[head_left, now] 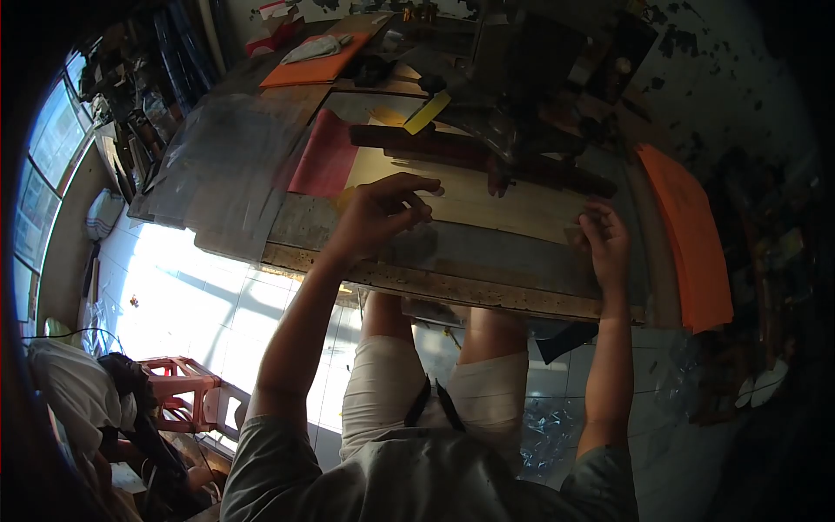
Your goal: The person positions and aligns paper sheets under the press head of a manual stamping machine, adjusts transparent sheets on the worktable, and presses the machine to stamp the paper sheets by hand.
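You sit at a worn tabletop [504,254], with a pale yellow sheet [500,209] lying flat across it, just in front of a machine's dark bar [470,150]. To handle the sheet well, it seems best to keep it smooth, steady both ends evenly and line its edge up with the bar, fingers clear of the metal. Your left hand [376,216] hangs over the sheet's left part, palm down, fingers loosely bent, index finger reaching out; your right hand [606,245] is upright beside the right end, fingertips curled inward. Whether either hand grips anything, I cannot tell.
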Available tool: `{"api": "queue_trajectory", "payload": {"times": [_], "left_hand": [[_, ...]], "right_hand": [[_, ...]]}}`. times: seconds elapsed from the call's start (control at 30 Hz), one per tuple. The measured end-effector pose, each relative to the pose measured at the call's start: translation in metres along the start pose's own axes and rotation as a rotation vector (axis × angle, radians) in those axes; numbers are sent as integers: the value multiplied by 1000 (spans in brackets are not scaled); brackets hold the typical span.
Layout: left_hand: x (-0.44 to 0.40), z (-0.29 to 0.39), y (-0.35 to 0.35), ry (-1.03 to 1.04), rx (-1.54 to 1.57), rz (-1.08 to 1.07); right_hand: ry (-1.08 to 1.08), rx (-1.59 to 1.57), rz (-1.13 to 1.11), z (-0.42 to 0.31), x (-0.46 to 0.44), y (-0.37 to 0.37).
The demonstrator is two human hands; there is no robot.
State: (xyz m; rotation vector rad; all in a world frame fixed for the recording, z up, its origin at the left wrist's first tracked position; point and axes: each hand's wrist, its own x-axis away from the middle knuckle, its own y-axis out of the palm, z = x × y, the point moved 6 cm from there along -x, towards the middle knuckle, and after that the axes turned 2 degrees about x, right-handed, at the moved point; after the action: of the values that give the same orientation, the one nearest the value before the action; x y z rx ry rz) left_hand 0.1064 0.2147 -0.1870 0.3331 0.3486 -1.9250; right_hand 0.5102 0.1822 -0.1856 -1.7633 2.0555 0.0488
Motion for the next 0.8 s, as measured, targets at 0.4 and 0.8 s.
{"api": "queue_trajectory", "payload": {"times": [0.4, 0.8], "left_hand": [[18, 89, 12, 179, 109, -23], [44, 184, 37, 444, 23, -83]], "right_hand": [[-144, 13, 170, -80, 33, -31], [-343, -29, 233, -157, 74, -70]]}}
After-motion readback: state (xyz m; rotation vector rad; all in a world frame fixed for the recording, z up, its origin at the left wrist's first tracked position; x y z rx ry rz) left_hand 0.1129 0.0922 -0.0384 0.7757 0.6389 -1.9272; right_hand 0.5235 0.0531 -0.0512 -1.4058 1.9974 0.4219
